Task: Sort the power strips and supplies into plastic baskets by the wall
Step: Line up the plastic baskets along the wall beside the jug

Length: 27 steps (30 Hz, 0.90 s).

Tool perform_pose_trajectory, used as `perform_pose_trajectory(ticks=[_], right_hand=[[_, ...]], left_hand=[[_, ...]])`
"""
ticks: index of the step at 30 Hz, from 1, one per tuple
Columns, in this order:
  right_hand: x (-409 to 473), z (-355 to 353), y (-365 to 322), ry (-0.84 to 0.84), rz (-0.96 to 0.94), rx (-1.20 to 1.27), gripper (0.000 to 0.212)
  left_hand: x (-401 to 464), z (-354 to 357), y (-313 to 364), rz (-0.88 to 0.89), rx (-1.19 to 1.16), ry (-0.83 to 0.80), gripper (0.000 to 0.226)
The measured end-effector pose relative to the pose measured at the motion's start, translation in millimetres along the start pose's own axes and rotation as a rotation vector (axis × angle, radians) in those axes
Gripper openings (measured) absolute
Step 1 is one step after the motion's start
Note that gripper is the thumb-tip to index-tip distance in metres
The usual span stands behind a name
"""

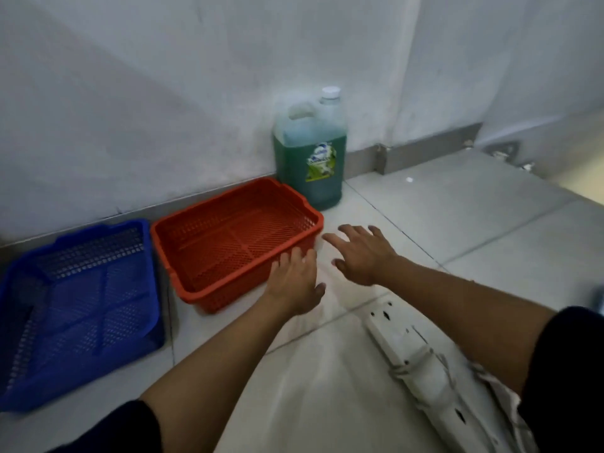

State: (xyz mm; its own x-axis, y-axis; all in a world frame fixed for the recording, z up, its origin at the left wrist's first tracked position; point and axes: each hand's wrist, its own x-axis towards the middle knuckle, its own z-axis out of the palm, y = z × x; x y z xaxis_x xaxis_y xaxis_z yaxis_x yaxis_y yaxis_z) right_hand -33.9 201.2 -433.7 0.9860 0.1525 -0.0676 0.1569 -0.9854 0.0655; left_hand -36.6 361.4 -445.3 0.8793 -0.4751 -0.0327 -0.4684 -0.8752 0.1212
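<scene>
Two plastic mesh baskets stand on the floor by the wall: a blue basket [78, 308] at the left and an orange basket [228, 237] beside it, both with nothing inside. My left hand [295, 282] is open at the orange basket's near right corner. My right hand [362, 253] is open with fingers spread, just right of that basket, holding nothing. A white power strip [415, 358] with its cord wrapped round it lies on the floor at the lower right, under my right forearm.
A large jug of green liquid [310, 152] with a white cap stands against the wall right of the orange basket. A metal skirting [425, 148] runs along the wall base. White floor tiles [457, 207] stretch to the right.
</scene>
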Motion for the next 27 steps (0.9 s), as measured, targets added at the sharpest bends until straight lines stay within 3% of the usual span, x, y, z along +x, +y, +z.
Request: perform_pose_trajectory(ticks=[5, 10, 14, 18, 24, 27], right_hand=[[-85.4, -14.7, 35.5, -0.039, 0.165, -0.101, 0.057], [-187.4, -34.2, 97.5, -0.111, 0.358, -0.253, 0.058], [-260.8, -27.9, 133.3, -0.113, 0.659, -0.133, 0.054], [-347.2, -6.8, 160.5, -0.245, 0.787, -0.123, 0.057], [-461.9, 35.6, 188.2, -0.102, 1.262, 0.197, 0.064], [-512.3, 63.1, 191.9, -0.145, 1.479, 0.211, 0.071]], left_hand=[[20.8, -5.0, 73.2, 0.228, -0.009, -0.095, 0.057], [17.2, -7.7, 182.5, 0.427, -0.161, -0.198, 0.054], [-1.5, -18.1, 265.6, 0.56, -0.237, -0.224, 0.049], [-30.6, -19.9, 337.4, 0.726, -0.139, -0.268, 0.048], [-77.6, -4.4, 428.1, 0.959, -0.043, -0.308, 0.046], [-97.4, 15.6, 462.3, 1.052, -0.023, -0.355, 0.045]])
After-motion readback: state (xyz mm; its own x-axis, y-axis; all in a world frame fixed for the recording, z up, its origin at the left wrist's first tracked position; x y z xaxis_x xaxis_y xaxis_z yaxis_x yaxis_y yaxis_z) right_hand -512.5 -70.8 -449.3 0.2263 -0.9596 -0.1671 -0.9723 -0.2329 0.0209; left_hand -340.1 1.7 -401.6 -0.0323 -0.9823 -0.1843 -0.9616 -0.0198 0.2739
